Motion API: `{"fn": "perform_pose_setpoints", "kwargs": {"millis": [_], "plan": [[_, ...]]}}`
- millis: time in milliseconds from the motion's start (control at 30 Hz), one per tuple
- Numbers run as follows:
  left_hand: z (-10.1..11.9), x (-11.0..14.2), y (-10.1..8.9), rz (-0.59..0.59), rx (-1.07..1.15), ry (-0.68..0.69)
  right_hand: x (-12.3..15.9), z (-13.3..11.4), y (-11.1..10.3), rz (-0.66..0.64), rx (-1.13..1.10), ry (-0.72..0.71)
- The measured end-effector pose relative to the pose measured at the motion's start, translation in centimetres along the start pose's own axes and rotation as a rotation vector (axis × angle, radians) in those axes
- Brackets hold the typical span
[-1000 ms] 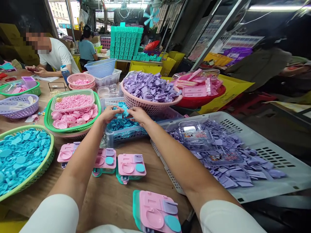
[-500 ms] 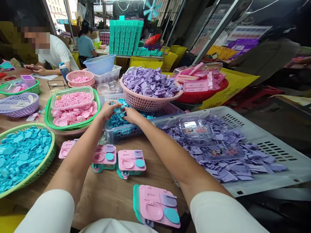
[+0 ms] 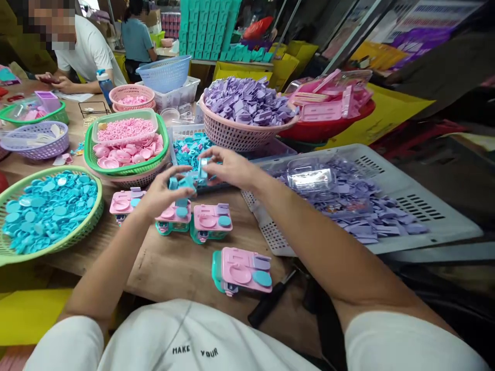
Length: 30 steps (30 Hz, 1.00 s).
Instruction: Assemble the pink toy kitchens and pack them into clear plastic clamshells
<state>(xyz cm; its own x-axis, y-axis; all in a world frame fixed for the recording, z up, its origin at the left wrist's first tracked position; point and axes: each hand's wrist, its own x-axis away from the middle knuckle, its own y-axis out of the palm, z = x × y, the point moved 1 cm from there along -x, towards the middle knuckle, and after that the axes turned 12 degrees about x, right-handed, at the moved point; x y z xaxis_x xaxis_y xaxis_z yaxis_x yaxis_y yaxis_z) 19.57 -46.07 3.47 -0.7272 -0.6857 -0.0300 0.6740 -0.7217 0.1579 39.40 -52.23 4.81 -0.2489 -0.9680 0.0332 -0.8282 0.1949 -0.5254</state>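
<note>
My left hand (image 3: 160, 195) has its fingers curled around small blue plastic pieces (image 3: 184, 183). Between the thumb and fingers of my right hand (image 3: 231, 168) is another small blue plastic piece (image 3: 202, 169), upright and close to the left hand. Both hands are above the near edge of a basket (image 3: 176, 133) of blue parts. Below them stand several pink-topped toy sets (image 3: 211, 219) with teal bases, partly covered by the left hand. A further pink-topped toy set (image 3: 242, 268) sits nearer my body.
A green basket (image 3: 98, 206) of blue discs is at left, with pink parts in a green basket (image 3: 88, 154) behind. A pink basket (image 3: 232, 135) heaped with purple pieces stands behind my hands. A large grey crate (image 3: 448, 226) lies right. A black-handled tool (image 3: 266, 306) rests near me.
Both hands have come up out of the basket of blue parts and back toward me, carrying blue pieces. The view has tilted down, showing more of my shirt.
</note>
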Motion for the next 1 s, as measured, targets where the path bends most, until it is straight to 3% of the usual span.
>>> {"fn": "perform_pose_setpoints", "kwargs": {"millis": [133, 267, 367, 500, 633, 867, 1000], "plan": [[-3.6, 5.2, 0.4, -0.103, -0.206, 0.096, 4.4, 2.3, 2.3, 0.032, 0.415, -0.099], [-7.0, 7.3, 0.8, -0.089, -0.233, 0.074, 5.4, 4.7, 3.6, 0.126, 0.597, -0.129], [-8.5, 7.6, 0.9, -0.12, -0.241, 0.021, 5.5, 5.9, 3.7, 0.133, 0.649, -0.122], [-9.7, 7.5, 1.3, -0.168, -0.228, -0.067, 5.7, 7.2, 3.2, 0.032, 0.581, -0.05], [-10.6, 7.2, 2.3, -0.187, -0.203, -0.128, 6.0, 7.8, 2.3, 0.037, 0.46, -0.106], [-11.9, 6.8, 3.1, -0.236, -0.11, -0.065, 6.5, 8.3, 0.8, -0.067, 0.513, -0.122], [-12.5, 6.7, 2.8, -0.252, -0.07, -0.008, 6.7, 8.3, 0.2, -0.091, 0.615, -0.236]]}}
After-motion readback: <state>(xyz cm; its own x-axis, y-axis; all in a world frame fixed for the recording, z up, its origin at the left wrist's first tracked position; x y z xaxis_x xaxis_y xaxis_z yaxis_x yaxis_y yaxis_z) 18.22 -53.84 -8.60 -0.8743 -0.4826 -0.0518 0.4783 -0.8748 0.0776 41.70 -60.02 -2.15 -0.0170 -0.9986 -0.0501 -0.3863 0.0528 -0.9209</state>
